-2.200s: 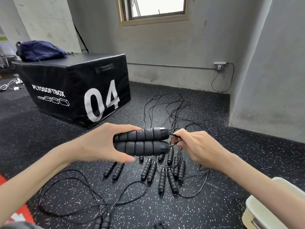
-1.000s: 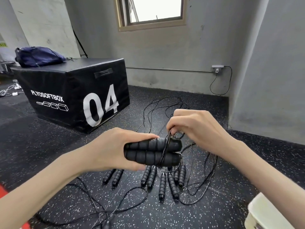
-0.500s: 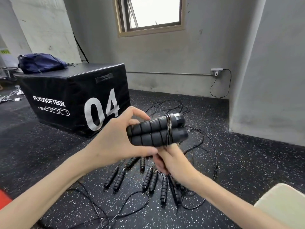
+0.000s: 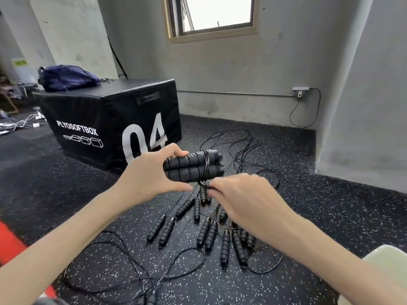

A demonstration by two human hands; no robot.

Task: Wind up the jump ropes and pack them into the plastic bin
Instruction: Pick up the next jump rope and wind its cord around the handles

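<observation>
My left hand (image 4: 146,177) grips two black ribbed jump rope handles (image 4: 189,168) held side by side, level, above the floor. A few turns of thin black cord (image 4: 206,167) circle both handles near their right ends. My right hand (image 4: 240,194) is just below and right of the handles, pinching that cord where it leaves the wraps. Several more jump rope handles (image 4: 207,230) lie in a row on the floor beneath, their cords (image 4: 237,146) tangled beyond them. A pale corner of the plastic bin (image 4: 387,260) shows at the bottom right.
A black plyo box marked 04 (image 4: 110,126) stands at the left with a navy bag (image 4: 66,77) on top. Grey walls close off the back and right. More loose cord (image 4: 132,276) loops on the floor near me. A red mat edge (image 4: 11,245) shows at the lower left.
My right hand has carried the cord around the handles, going over the top, under them and now out to the lower right. More turns sit on the handles. The handles rose slightly.
</observation>
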